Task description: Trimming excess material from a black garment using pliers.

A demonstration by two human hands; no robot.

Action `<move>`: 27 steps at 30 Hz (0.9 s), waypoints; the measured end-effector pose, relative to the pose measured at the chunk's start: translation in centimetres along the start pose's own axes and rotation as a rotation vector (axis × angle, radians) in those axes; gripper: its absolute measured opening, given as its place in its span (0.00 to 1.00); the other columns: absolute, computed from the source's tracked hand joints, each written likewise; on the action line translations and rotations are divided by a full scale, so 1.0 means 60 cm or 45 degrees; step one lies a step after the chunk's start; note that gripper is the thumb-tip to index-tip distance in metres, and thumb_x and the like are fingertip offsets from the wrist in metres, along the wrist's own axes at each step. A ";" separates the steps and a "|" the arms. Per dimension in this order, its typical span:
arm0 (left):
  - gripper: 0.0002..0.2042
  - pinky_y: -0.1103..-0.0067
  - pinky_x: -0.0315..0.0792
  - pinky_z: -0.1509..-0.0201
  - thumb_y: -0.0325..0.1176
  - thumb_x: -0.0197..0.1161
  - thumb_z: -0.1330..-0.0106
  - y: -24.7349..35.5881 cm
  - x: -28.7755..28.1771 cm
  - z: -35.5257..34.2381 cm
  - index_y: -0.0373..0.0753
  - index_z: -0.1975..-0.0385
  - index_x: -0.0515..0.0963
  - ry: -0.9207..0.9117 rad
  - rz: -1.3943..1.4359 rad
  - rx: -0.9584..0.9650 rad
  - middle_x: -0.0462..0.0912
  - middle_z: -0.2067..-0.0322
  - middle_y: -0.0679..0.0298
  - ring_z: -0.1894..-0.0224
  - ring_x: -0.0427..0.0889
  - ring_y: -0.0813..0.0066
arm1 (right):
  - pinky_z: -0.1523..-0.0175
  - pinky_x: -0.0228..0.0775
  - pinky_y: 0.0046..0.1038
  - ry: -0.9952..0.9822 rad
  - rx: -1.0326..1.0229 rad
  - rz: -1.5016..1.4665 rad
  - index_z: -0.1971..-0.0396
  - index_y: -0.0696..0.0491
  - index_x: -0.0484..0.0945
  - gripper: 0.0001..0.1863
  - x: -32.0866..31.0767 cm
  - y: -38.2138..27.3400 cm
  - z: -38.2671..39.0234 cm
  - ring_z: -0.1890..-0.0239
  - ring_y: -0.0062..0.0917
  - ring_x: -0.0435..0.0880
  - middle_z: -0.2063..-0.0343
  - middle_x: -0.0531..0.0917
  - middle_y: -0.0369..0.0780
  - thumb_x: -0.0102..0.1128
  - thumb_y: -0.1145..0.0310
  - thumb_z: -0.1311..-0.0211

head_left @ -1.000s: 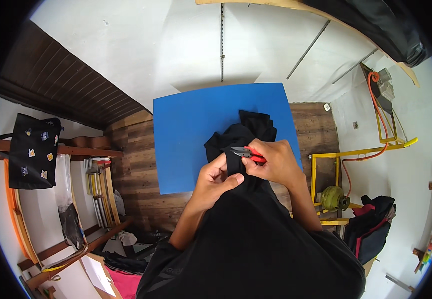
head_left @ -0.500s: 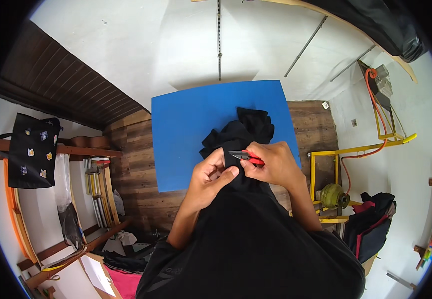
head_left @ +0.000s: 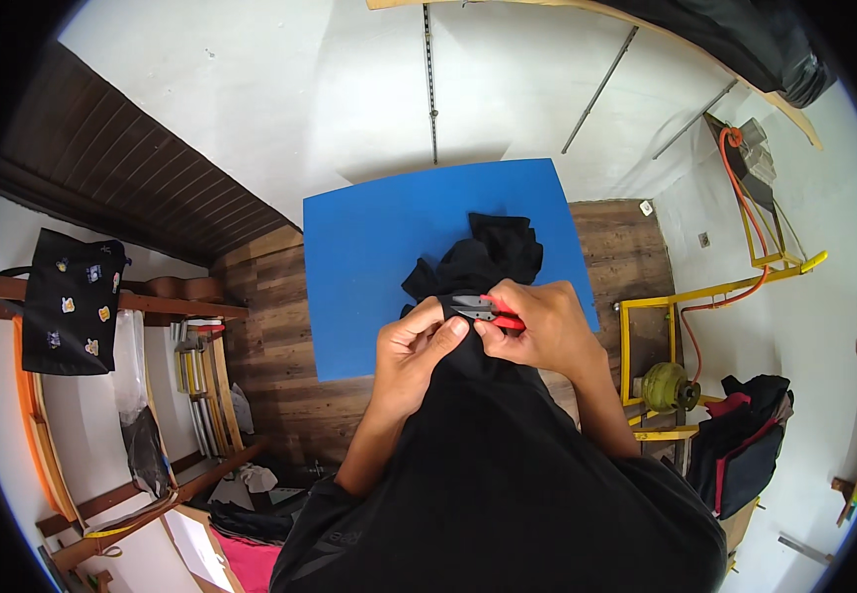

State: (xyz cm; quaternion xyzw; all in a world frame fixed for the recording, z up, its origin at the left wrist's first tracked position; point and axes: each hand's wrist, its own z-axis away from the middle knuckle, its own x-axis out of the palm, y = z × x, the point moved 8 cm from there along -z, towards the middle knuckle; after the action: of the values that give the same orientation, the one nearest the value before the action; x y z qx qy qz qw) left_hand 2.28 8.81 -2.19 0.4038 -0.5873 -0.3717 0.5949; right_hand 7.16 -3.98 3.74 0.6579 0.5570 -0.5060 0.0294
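My right hand [head_left: 545, 326] is closed round a pair of red-handled thread snips [head_left: 506, 312]. Their grey blades, slightly apart, point left and lie against the black cloth. My left hand [head_left: 417, 348] pinches a fold of that black fabric [head_left: 493, 259] between thumb and fingers, right beside the blade tips. The bunched fabric spreads away from my hands over the blue tabletop [head_left: 369, 257]. Its near part merges with my black shirt, so where it ends is hidden. Whether a thread sits between the blades is too small to tell.
To the left, a black bag with small patches [head_left: 75, 301] hangs by a wooden rack [head_left: 171, 301]. On the right stand a yellow metal frame [head_left: 690, 295] with an orange hose, a greenish round motor [head_left: 668, 386], and a pile of dark and red cloth [head_left: 750, 445].
The snips have opened, and both blades now show apart. They have shifted slightly left, nearer my left thumb. My left hand has edged left and a little down with the cloth.
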 end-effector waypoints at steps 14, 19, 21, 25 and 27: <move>0.21 0.85 0.62 0.57 0.22 0.63 0.38 0.002 0.036 0.019 0.30 0.43 0.71 -0.141 0.170 -0.104 0.76 0.64 0.71 0.64 0.68 0.86 | 0.81 0.64 0.29 0.105 0.074 -0.066 0.78 0.53 0.74 0.12 -0.019 0.002 0.015 0.86 0.34 0.75 0.88 0.74 0.38 0.70 0.66 0.54; 0.12 0.82 0.65 0.53 0.25 0.61 0.34 -0.012 0.020 0.010 0.31 0.53 0.79 0.018 0.124 -0.076 0.75 0.63 0.69 0.60 0.71 0.83 | 0.81 0.65 0.29 0.038 0.063 0.000 0.77 0.53 0.74 0.12 -0.021 -0.002 0.021 0.86 0.33 0.75 0.88 0.74 0.38 0.71 0.67 0.55; 0.11 0.83 0.64 0.55 0.24 0.61 0.34 -0.013 0.022 0.013 0.30 0.53 0.79 0.021 0.130 -0.055 0.74 0.65 0.70 0.62 0.70 0.84 | 0.81 0.65 0.29 0.057 0.071 -0.026 0.77 0.53 0.74 0.12 -0.025 -0.001 0.022 0.86 0.33 0.75 0.88 0.74 0.39 0.71 0.67 0.55; 0.12 0.84 0.63 0.58 0.21 0.59 0.34 -0.008 0.029 0.018 0.30 0.52 0.77 -0.035 0.097 -0.048 0.73 0.67 0.72 0.64 0.68 0.86 | 0.81 0.65 0.29 0.030 0.065 0.001 0.76 0.53 0.74 0.12 -0.026 0.000 0.023 0.86 0.34 0.75 0.88 0.74 0.39 0.70 0.67 0.55; 0.13 0.84 0.63 0.57 0.21 0.58 0.35 -0.004 0.033 0.020 0.30 0.51 0.77 -0.088 0.071 -0.079 0.74 0.67 0.72 0.63 0.69 0.86 | 0.81 0.64 0.29 0.047 0.072 0.005 0.76 0.53 0.74 0.12 -0.030 0.003 0.023 0.86 0.34 0.75 0.88 0.73 0.39 0.70 0.67 0.55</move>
State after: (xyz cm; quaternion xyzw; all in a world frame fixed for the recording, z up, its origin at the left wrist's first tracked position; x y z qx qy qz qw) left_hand 1.18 6.82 -1.66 0.3556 -0.6065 -0.3867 0.5968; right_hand 6.65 -6.14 4.26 0.6688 0.5417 -0.5092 0.0015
